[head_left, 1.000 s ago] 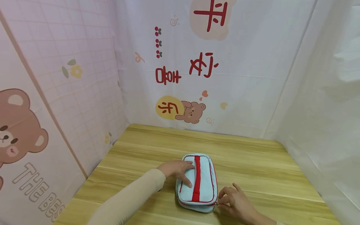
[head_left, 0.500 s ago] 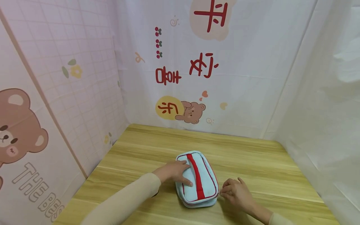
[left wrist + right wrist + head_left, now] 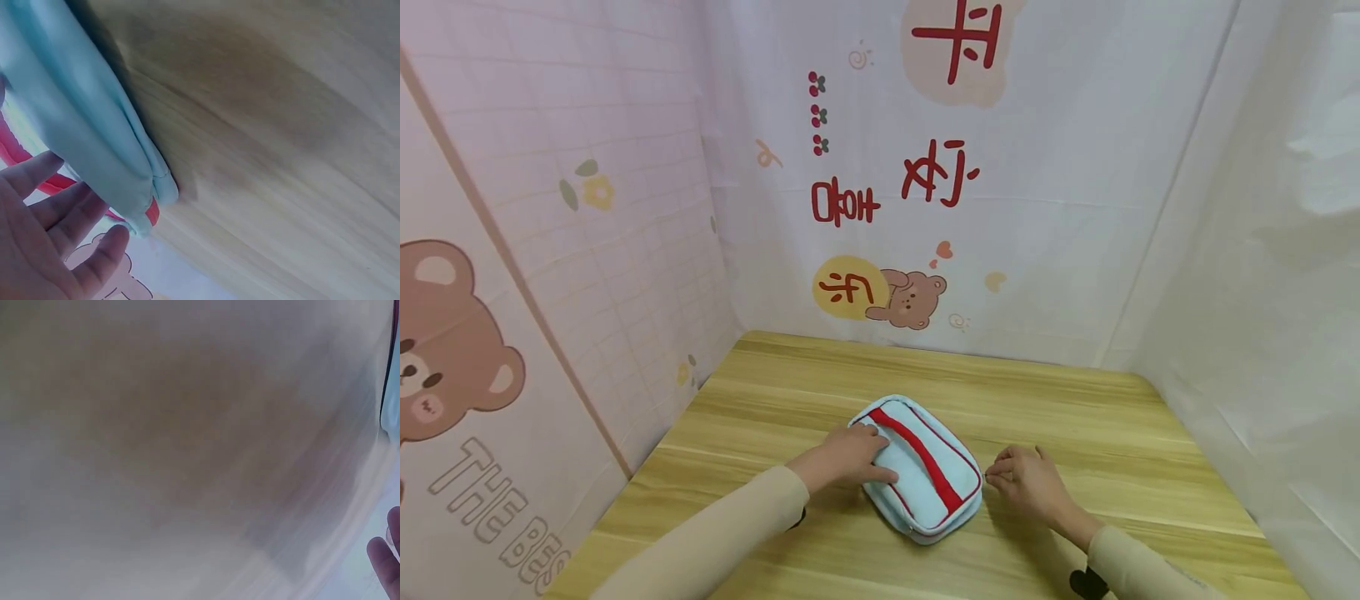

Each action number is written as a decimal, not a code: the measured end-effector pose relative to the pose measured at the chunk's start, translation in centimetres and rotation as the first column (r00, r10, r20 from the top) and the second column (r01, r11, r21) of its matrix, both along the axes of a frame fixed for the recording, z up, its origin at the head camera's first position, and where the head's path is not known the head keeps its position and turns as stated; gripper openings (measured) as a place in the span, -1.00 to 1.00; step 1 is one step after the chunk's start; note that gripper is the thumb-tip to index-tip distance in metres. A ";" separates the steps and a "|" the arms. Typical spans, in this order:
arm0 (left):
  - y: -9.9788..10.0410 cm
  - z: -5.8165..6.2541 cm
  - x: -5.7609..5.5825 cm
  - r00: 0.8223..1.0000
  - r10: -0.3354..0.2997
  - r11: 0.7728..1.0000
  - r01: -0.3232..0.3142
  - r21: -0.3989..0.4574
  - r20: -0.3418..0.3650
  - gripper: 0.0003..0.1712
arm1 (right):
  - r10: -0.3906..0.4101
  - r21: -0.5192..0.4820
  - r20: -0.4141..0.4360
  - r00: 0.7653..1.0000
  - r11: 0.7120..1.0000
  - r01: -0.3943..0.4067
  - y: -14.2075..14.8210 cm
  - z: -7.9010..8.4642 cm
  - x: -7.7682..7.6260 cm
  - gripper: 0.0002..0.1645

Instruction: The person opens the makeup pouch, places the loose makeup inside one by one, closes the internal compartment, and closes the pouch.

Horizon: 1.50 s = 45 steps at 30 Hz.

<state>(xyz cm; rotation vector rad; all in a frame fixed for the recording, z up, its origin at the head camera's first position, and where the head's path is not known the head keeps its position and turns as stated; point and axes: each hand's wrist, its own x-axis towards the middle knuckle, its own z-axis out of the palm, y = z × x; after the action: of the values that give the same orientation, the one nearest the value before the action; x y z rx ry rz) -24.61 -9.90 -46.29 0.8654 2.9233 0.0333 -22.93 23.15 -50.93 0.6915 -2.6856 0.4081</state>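
A light blue zippered pouch with red piping lies tilted on the table, its red strap handle running along the top. My left hand rests on the pouch's left side, fingers spread and fairly straight; the left wrist view shows them against the blue fabric. At the pouch's right corner, my right hand pinches what looks like the small zipper pull, mostly hidden by the fingertips. Only two fingertips and a strip of pouch show in the right wrist view.
The wood-grain table extends around the pouch on every side. A printed white cloth hangs behind it, with similar cloth along the left and right sides.
The pouch has turned counterclockwise, its far end swinging left under my left hand. My right hand has moved farther from me, staying at the pouch's corner.
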 end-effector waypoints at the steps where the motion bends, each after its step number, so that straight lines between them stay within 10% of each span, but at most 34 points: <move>1: -0.1 -0.1 0.1 1.000 -0.011 1.000 0.011 -0.010 -0.026 -0.23 | -0.007 0.003 0.002 1.000 1.000 0.007 0.0 0.0 -0.3 -0.94; 13: -1.3 -0.4 1.7 0.973 -0.107 0.994 0.103 -0.029 -0.204 -0.44 | -0.039 0.048 0.006 0.999 0.998 0.038 -0.4 0.3 -3.5 -0.90; 30: -0.8 0.1 0.6 0.964 -0.138 0.979 0.168 0.118 -0.226 -0.62 | -0.080 0.080 0.044 0.996 0.994 0.077 -1.6 1.1 -6.9 -0.86; 38: 0.4 1.1 -2.0 0.992 -0.126 0.971 0.126 0.202 -0.012 -0.12 | -0.068 0.101 0.062 0.996 0.993 0.061 -1.3 1.0 -7.7 -0.83; 45: 0.8 1.1 -2.9 0.971 -0.109 0.977 0.067 0.201 0.211 -0.06 | -0.047 0.096 0.060 0.997 0.994 0.041 -1.2 0.9 -7.8 -0.84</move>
<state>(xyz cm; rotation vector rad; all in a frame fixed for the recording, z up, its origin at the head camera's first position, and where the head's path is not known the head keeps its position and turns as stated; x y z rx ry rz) -27.49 -9.05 -45.15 0.9500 2.7024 0.3868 -30.75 21.92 -50.02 0.6543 -2.7891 0.2968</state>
